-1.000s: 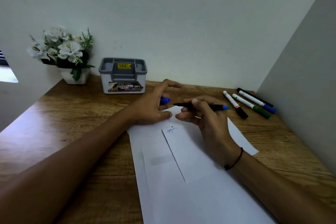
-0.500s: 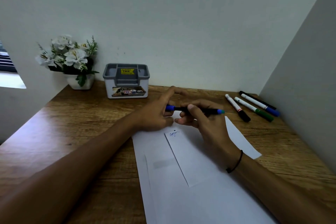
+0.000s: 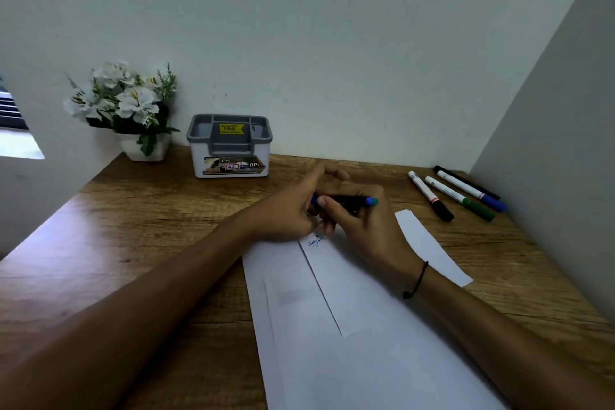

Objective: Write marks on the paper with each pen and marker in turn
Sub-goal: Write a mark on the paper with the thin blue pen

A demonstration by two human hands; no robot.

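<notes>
White paper sheets (image 3: 366, 353) lie on the wooden desk (image 3: 139, 243), with a small blue scribble (image 3: 314, 242) near the top of the upper sheet. My right hand (image 3: 362, 230) holds a black pen with blue ends (image 3: 349, 200) level above the paper's far edge. My left hand (image 3: 293, 210) pinches the blue cap on the pen's left end. The two hands touch. Further right lie a black-capped marker (image 3: 431, 196), a green marker (image 3: 461, 199), a blue marker (image 3: 472, 190) and a thin black pen (image 3: 466, 182).
A grey-lidded white plastic box (image 3: 229, 146) stands at the back of the desk. A white pot of white flowers (image 3: 133, 110) sits in the back left corner. Walls close the desk behind and on the right.
My left hand brought the blue cap to the pen's tip and the cap now sits on the pen. My right hand turned the pen level. The head camera tilted, shifting the scene lower.
</notes>
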